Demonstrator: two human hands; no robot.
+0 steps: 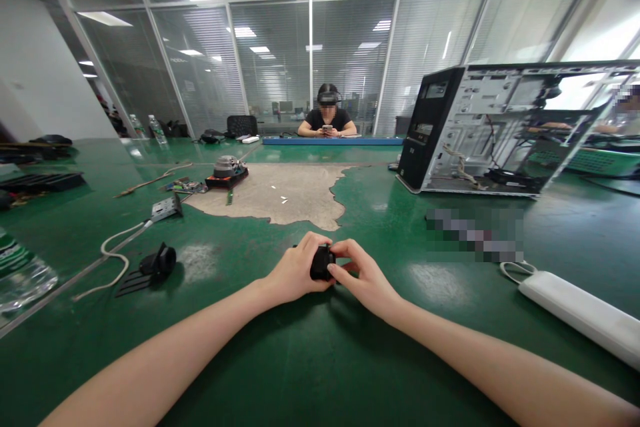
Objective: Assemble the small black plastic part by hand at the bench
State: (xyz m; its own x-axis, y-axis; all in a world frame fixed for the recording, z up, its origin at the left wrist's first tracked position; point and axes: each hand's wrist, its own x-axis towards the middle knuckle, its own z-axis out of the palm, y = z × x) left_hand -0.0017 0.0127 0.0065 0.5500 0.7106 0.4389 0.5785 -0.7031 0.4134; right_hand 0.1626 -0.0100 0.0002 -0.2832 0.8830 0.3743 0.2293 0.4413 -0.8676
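Note:
A small black object [321, 263] with a blocky outline is held between my two hands, low over the green tabletop; I cannot make out its exact kind. My left hand [296, 268] wraps around it from the left, fingers over the top and thumb below. From the right, my right hand [367, 280] pinches its edge between thumb and fingertips. Much of the object is hidden by the fingers. Off to the left on the table lies a black part with a round end and flat slats [156, 263].
An open computer case [465, 133] stands at the right, near a white power strip [575, 307]. Left are a water bottle [23, 273], a metal box with cable [166, 209] and a cooler [227, 170]. A person [327, 120] sits opposite holding a phone.

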